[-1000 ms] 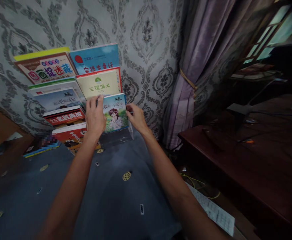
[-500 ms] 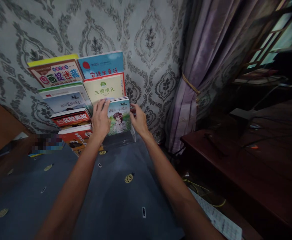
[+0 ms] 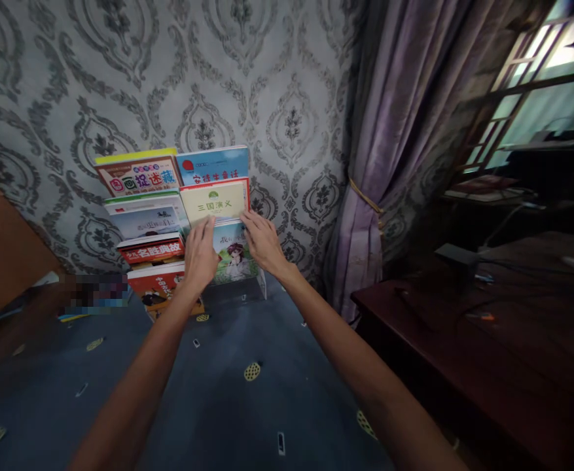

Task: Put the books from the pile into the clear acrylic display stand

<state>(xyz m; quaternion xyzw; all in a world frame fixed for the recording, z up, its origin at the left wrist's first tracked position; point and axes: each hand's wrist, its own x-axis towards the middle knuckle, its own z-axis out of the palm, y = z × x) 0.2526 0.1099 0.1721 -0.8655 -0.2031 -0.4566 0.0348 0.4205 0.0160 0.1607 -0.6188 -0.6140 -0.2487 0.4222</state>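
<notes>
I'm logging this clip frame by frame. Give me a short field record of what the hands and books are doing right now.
left hand: flat on the girl-cover book, fingers open
right hand: on the same book's top edge, fingertips at the cream book
rack: clear tiered stand against the patterned wall
other books: red-cover book, blue book
surface: dark blue cloth

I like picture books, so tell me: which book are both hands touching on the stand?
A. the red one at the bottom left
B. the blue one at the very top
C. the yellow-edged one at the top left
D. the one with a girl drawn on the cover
D: the left hand and the right hand both rest on the girl-cover book, low in the right column.
</notes>
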